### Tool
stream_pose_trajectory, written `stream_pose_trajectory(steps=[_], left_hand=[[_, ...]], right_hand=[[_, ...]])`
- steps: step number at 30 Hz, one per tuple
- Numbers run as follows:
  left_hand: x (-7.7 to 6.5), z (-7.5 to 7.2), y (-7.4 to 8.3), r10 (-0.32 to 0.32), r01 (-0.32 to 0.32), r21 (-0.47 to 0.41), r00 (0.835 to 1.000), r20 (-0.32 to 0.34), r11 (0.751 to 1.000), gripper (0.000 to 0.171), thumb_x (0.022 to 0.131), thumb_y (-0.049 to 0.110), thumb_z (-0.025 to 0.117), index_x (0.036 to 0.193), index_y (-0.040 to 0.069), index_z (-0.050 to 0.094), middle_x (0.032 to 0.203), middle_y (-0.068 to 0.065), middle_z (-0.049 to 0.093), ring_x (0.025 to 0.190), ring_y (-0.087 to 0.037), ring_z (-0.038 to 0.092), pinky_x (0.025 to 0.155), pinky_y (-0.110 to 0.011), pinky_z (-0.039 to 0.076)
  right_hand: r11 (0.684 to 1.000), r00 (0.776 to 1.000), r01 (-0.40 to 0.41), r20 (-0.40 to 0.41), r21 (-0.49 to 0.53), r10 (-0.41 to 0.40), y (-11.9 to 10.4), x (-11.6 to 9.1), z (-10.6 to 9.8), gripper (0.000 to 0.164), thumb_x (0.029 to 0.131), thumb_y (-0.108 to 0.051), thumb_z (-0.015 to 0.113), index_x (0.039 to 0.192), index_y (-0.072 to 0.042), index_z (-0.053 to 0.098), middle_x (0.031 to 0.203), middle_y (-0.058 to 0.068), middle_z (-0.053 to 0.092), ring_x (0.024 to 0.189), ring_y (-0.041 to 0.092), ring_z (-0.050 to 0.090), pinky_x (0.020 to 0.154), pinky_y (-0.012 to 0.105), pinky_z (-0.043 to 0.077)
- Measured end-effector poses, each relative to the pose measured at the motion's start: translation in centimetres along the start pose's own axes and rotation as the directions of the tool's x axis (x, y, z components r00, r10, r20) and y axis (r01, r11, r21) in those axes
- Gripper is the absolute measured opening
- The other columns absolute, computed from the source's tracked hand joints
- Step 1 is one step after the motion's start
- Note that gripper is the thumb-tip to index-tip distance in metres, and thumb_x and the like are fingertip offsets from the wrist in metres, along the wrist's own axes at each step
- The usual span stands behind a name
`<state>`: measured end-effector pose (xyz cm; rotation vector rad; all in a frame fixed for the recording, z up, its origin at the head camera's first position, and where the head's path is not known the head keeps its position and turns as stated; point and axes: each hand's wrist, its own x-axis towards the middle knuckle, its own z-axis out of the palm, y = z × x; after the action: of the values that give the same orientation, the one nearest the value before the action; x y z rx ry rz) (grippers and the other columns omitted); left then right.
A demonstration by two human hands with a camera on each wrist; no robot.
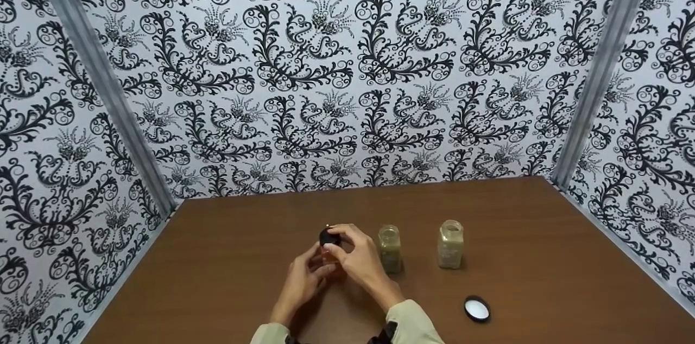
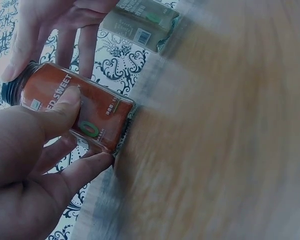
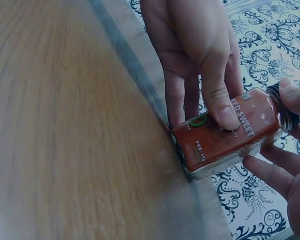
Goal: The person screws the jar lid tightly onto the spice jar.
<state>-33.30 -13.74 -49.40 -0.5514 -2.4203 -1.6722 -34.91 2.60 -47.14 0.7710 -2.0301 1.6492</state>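
Note:
A square glass spice jar (image 2: 102, 112) of red-orange powder, its label reading "RED SWEET", is between both hands just above the wooden table. My left hand (image 1: 304, 277) holds the jar body, thumb across the label and fingers underneath. My right hand (image 1: 359, 257) grips the black lid (image 3: 291, 116) at the jar's neck, the thumb pressing on its side. In both wrist views the jar lies tilted, and the lid sits on its neck. To the right of my right hand stands a lidless glass jar (image 1: 390, 252) with olive-brown contents.
Another lidless jar (image 1: 450, 246) with pale greenish contents stands farther right on the brown table (image 1: 228, 257). Near it, toward the front, a black lid (image 1: 477, 309) lies with its white inside up. Patterned walls (image 1: 336, 89) close off the back and both sides.

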Motion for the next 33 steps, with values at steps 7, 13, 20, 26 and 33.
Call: stream_pose_trajectory(steps=[7, 13, 20, 26, 33], left_hand=[[0.07, -0.01, 0.26, -0.002, 0.002, -0.004, 1.000, 0.002, 1.000, 0.066, 0.093, 0.012, 0.070, 0.148, -0.007, 0.040, 0.132, -0.031, 0.061, 0.117, -0.038, 0.066, 0.092, -0.036, 0.058], [0.02, -0.01, 0.32, -0.016, 0.016, -0.006, 1.000, 0.011, 1.000, 0.070, 0.093, 0.012, 0.070, 0.148, -0.013, 0.035, 0.133, -0.034, 0.058, 0.118, -0.041, 0.065, 0.092, -0.038, 0.058], [0.08, 0.08, 0.21, -0.030, 0.030, 0.027, 1.000, 0.007, 0.999, 0.073, 0.093, 0.016, 0.069, 0.146, -0.018, 0.032, 0.133, -0.036, 0.057, 0.119, -0.042, 0.064, 0.094, -0.036, 0.057], [0.08, 0.01, 0.46, -0.008, 0.008, 0.018, 1.000, 0.001, 1.000, 0.073, 0.093, 0.016, 0.069, 0.145, -0.019, 0.033, 0.133, -0.037, 0.057, 0.118, -0.042, 0.064, 0.093, -0.036, 0.057], [-0.04, 0.09, 0.41, -0.001, 0.001, 0.007, 1.000, -0.005, 1.000, 0.071, 0.093, 0.014, 0.070, 0.146, -0.017, 0.035, 0.131, -0.036, 0.059, 0.116, -0.042, 0.065, 0.091, -0.036, 0.058]], right_hand=[[0.993, 0.999, 0.034, -0.016, -0.114, -0.036, -0.33, 0.38, -0.26, 0.025, 0.089, -0.015, 0.076, 0.113, -0.010, 0.071, 0.118, 0.009, 0.069, 0.111, 0.026, 0.068, 0.094, 0.033, 0.057], [0.996, 0.998, 0.053, -0.040, -0.067, -0.055, -0.25, 0.26, -0.15, 0.026, 0.087, -0.011, 0.077, 0.113, -0.007, 0.071, 0.117, 0.013, 0.070, 0.107, 0.030, 0.070, 0.089, 0.036, 0.059], [0.999, 0.999, -0.019, -0.026, -0.041, 0.018, -0.40, 0.29, -0.20, 0.025, 0.088, -0.018, 0.076, 0.111, -0.007, 0.073, 0.114, 0.011, 0.071, 0.108, 0.029, 0.070, 0.092, 0.035, 0.058], [0.983, 0.999, 0.028, -0.039, -0.183, -0.036, -0.51, 0.43, -0.36, 0.027, 0.085, -0.024, 0.079, 0.108, -0.010, 0.076, 0.113, 0.006, 0.073, 0.108, 0.025, 0.070, 0.096, 0.034, 0.056], [0.975, 0.998, 0.061, -0.017, -0.213, -0.066, -0.67, 0.35, -0.25, 0.028, 0.085, -0.023, 0.078, 0.110, -0.010, 0.076, 0.116, 0.007, 0.073, 0.110, 0.026, 0.069, 0.100, 0.038, 0.054]])
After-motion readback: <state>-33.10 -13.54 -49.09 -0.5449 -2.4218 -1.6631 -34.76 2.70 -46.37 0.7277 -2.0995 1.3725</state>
